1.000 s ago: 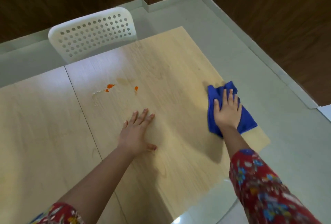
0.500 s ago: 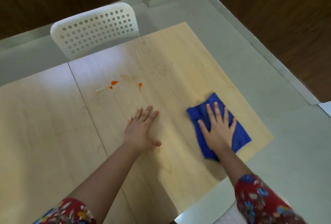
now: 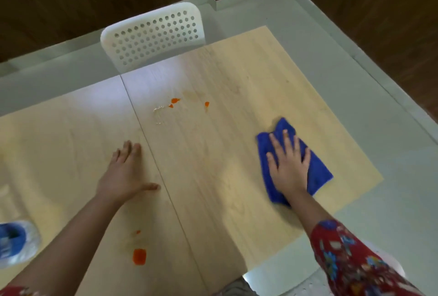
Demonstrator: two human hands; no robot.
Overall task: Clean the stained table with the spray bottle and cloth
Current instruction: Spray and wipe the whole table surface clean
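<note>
The right hand [image 3: 288, 167] lies flat, fingers spread, on a blue cloth [image 3: 320, 175] near the right edge of the tabletop [image 3: 225, 70]. The left hand [image 3: 123, 175] rests flat beside the seam. Orange stains [image 3: 175, 100] dot the far wood, and another stain [image 3: 139, 256] sits by the left forearm. A white chair [image 3: 154, 35] stands behind.

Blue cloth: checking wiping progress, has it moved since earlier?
Yes. The blue cloth under the right hand slid left, away from the right edge of the wooden table, toward the orange stains.

Wood table [image 3: 213, 177] — fuzzy cloth [image 3: 320, 172].
</note>
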